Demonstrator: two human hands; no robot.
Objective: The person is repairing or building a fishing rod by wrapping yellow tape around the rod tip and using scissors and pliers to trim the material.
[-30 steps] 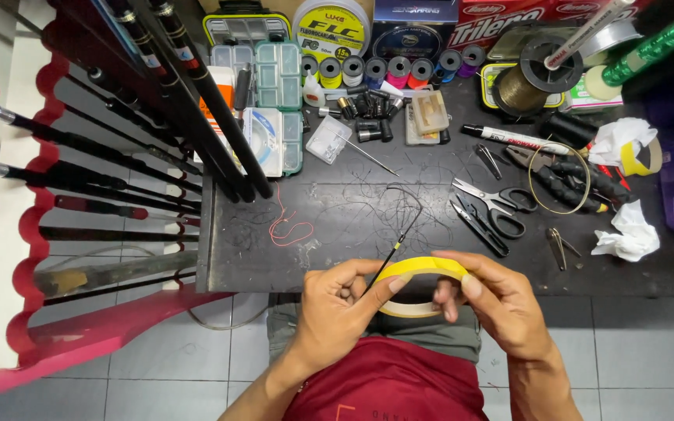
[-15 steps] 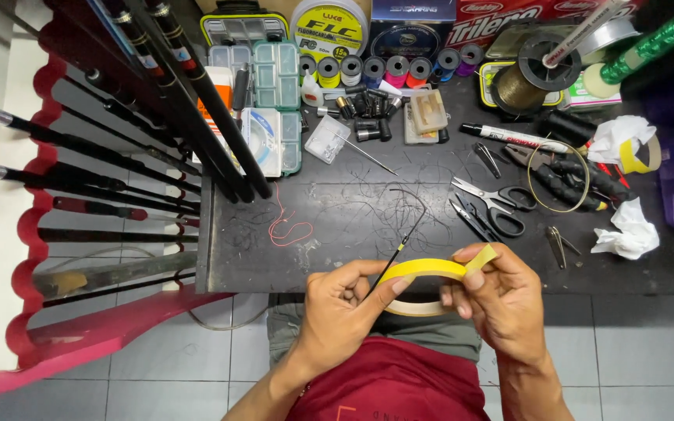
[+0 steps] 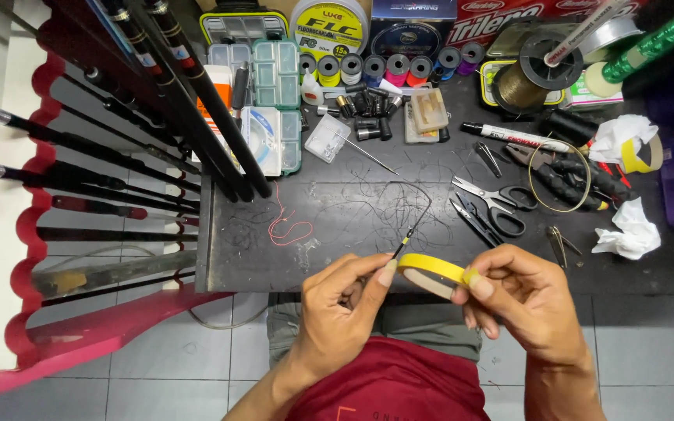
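My left hand (image 3: 345, 308) and my right hand (image 3: 520, 300) hold a roll of yellow tape (image 3: 429, 273) between them, just below the front edge of the black worktable (image 3: 337, 234). The left fingertips pinch the roll's left side, where a thin black rod tip (image 3: 415, 222) with a wire guide also rests. It arcs up over the table. The right thumb and fingers pinch the tape's free end at the roll's right side.
Black fishing rods (image 3: 157, 101) lie in a red rack (image 3: 25, 234) at the left. On the table are scissors (image 3: 497, 203), pliers (image 3: 579, 183), a marker (image 3: 520, 138), thread spools (image 3: 384, 66), tackle boxes (image 3: 271, 101), red thread (image 3: 286, 226) and crumpled tissue (image 3: 626, 230).
My right hand has pulled the tape's free end a little further off the roll and shifted slightly right. My left hand has turned the roll a bit.
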